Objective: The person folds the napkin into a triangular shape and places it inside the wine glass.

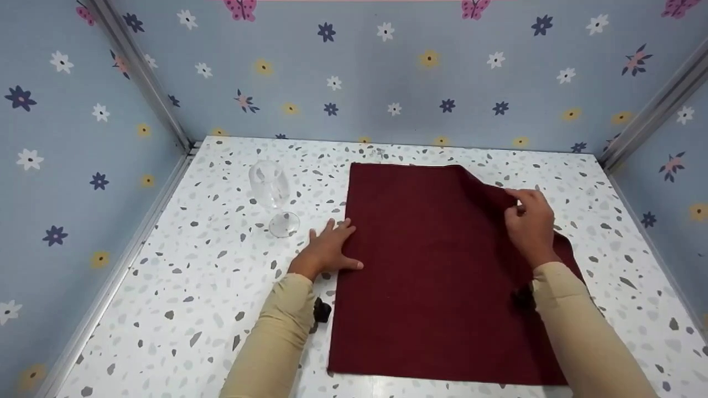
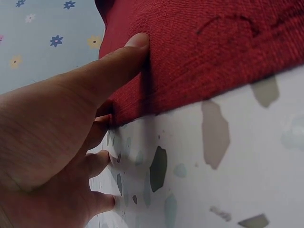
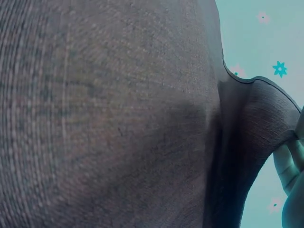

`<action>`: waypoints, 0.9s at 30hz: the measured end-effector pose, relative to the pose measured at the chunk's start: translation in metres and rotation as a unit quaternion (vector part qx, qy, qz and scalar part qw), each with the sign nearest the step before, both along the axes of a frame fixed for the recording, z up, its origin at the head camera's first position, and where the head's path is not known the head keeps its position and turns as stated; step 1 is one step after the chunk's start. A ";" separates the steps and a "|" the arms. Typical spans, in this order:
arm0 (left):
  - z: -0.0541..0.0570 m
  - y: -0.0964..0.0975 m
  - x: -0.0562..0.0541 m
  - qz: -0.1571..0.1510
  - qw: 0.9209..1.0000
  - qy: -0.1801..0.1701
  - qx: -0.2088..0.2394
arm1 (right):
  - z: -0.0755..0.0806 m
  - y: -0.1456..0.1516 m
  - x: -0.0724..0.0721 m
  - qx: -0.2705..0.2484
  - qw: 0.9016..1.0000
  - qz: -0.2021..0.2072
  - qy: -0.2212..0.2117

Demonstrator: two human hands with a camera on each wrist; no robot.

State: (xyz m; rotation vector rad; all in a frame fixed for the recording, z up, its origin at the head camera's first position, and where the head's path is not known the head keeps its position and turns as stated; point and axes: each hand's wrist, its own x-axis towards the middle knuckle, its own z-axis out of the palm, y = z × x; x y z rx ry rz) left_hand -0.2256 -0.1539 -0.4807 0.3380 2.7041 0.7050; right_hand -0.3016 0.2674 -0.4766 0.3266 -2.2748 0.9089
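Observation:
A dark red cloth (image 1: 420,265) lies spread on the speckled table, its right edge lifted off the surface. My right hand (image 1: 531,224) pinches that raised edge near the far right corner; in the right wrist view the fingers (image 3: 287,166) grip a fold of the cloth (image 3: 118,118). My left hand (image 1: 326,249) rests with fingers spread at the left edge. Its thumb (image 2: 137,42) presses on the cloth (image 2: 199,57), while other fingertips lie on the tabletop beside the hem. Just beyond the left hand, a clear stemmed glass (image 1: 269,185) lies on its side.
The white terrazzo-patterned table (image 1: 182,276) is bounded by a blue flowered back wall (image 1: 376,83) and side panels with metal edge strips (image 1: 166,105). Bare tabletop shows left of the cloth and along its right side.

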 end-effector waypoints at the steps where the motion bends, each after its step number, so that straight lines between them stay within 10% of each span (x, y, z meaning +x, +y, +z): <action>1: 0.000 0.000 0.000 0.000 1.000 0.000 -0.001 | 0.000 -0.001 0.001 0.000 1.000 0.000 0.000; 27: 0.001 0.001 0.000 0.000 1.000 0.013 -0.010 | -0.006 -0.026 0.013 -0.007 0.999 0.027 0.027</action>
